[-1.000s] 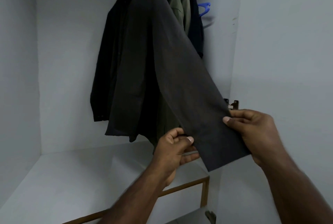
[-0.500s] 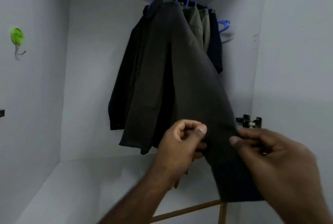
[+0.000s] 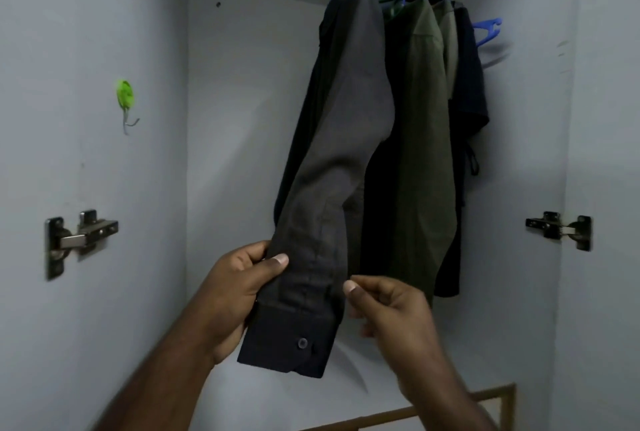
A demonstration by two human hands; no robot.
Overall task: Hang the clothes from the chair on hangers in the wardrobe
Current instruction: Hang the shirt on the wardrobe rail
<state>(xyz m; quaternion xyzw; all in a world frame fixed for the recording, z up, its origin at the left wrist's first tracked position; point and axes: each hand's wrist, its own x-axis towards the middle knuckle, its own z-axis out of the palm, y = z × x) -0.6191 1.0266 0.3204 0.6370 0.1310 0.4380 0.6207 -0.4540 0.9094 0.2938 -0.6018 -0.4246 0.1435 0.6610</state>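
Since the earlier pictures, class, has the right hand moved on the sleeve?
Yes. The right hand has let go of the grey sleeve and now sits just clear of its edge, below the hanging olive shirt.

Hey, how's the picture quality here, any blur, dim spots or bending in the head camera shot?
Head view: dim, bluish light; the right hand is motion-blurred, while the left hand and the sleeve cuff look sharper; wide-angle bending tilts the wardrobe walls; the hanging clothes merge into shadow.

close head view into wardrobe [image 3: 242,119]
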